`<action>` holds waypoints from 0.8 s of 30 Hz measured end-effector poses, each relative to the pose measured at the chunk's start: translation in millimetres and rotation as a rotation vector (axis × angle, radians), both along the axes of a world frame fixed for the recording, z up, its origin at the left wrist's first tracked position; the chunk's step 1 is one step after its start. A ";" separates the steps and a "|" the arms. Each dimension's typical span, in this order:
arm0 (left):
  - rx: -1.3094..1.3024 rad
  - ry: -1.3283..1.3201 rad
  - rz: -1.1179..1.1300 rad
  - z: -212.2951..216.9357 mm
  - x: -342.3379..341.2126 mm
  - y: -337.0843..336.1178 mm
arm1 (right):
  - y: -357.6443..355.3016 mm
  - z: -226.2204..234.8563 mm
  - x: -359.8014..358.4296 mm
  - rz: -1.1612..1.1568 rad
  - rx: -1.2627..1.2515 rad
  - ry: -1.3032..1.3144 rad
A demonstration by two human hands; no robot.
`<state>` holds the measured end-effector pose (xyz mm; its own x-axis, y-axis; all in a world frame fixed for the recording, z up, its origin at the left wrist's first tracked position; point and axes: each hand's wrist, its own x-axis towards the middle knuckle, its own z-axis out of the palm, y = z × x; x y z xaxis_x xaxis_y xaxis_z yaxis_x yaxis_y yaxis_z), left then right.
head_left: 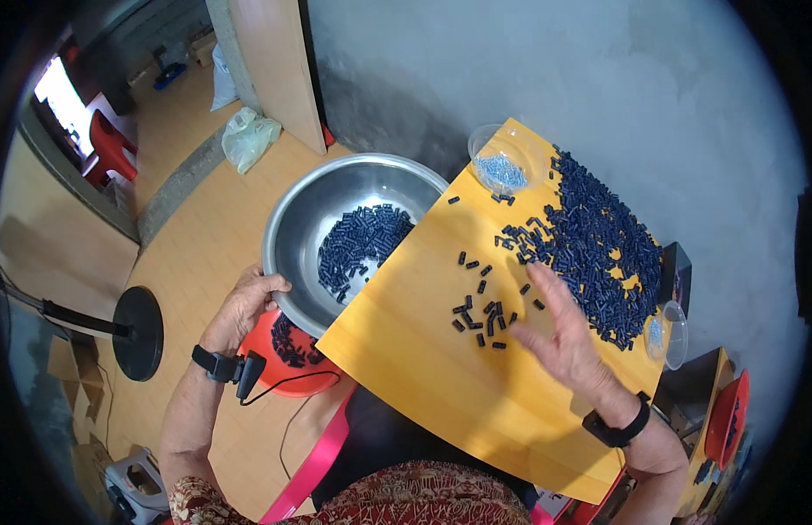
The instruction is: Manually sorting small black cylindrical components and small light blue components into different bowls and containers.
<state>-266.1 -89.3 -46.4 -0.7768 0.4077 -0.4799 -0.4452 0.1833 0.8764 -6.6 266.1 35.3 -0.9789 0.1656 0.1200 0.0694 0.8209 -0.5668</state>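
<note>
The right hand (568, 341) is over the table (441, 376), fingers mostly together and stretched toward the far side, the thumb well apart to the near left, so it is open, with nothing seen in its grasp; whether it touches the tabletop I cannot tell. The loose pieces (482, 286), short dark cylinders, lie just left of this hand, most of them level with the gap between thumb and fingertips, and the closest are beside the thumb tip. Their long axes do not agree: some run near to far, some left to right, others slant. Beyond them to the left is the table's edge, which covers the right side of the metal bowl (288, 232), so the loose pieces lie between the right hand and the bowl. The right hand is much the nearer to them. The left hand (244, 306) is across the bowl, gripping its near left rim, thumb over the lip, the other fingers largely hidden on the outside. Inside the bowl is a heap (362, 241) of the same pieces. The big pile (598, 236) spreads over the far right of the table, its near left fringe just by the right fingertips. A red basin (283, 385) is below the bowl's near side.
</note>
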 end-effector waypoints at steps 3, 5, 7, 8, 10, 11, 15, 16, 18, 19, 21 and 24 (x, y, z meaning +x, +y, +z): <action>0.013 0.012 -0.010 0.5 0.4 0.4 | -21.3 -20.2 25.6 0.002 0.154 -0.102; 0.018 0.009 -0.017 -0.4 0.0 1.4 | -27.6 -39.0 37.0 -0.064 0.159 -0.122; 0.052 0.013 -0.014 -2.1 0.5 -0.8 | -26.7 -41.8 32.8 -0.068 0.193 -0.085; 0.055 0.008 -0.012 -1.5 1.9 -1.3 | -25.7 -42.1 29.3 -0.074 0.225 -0.042; 0.032 0.027 -0.006 1.0 2.6 0.2 | -24.6 -43.8 21.0 -0.086 0.220 -0.069; 0.035 0.025 -0.006 -0.4 0.9 0.2 | -24.5 -43.5 16.5 -0.099 0.211 -0.092; 0.024 0.047 -0.017 -4.5 -1.2 -0.8 | -27.3 -41.9 -1.7 -0.012 0.132 -0.058; 0.029 0.042 -0.004 -4.4 -1.3 -0.3 | -30.4 -45.3 -6.9 0.010 0.122 -0.036; 0.055 0.027 -0.002 -6.0 -1.7 -1.6 | -40.4 -48.9 -15.7 0.033 0.114 -0.013; 0.080 0.013 0.000 -6.2 -1.8 -2.8 | -47.1 -49.9 -19.9 0.050 0.114 -0.006; 0.065 0.019 0.017 -2.5 1.9 -1.0 | -58.2 -50.1 -27.1 0.067 0.113 0.001; 0.054 0.013 0.031 -5.8 1.5 -4.4 | -66.6 -48.1 -35.6 0.031 0.143 0.022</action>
<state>-264.6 -93.7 -52.1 -0.7954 0.4081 -0.4482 -0.4389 0.1221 0.8902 -42.3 199.6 -12.8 -0.9800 0.1154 0.1618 0.0319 0.8948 -0.4454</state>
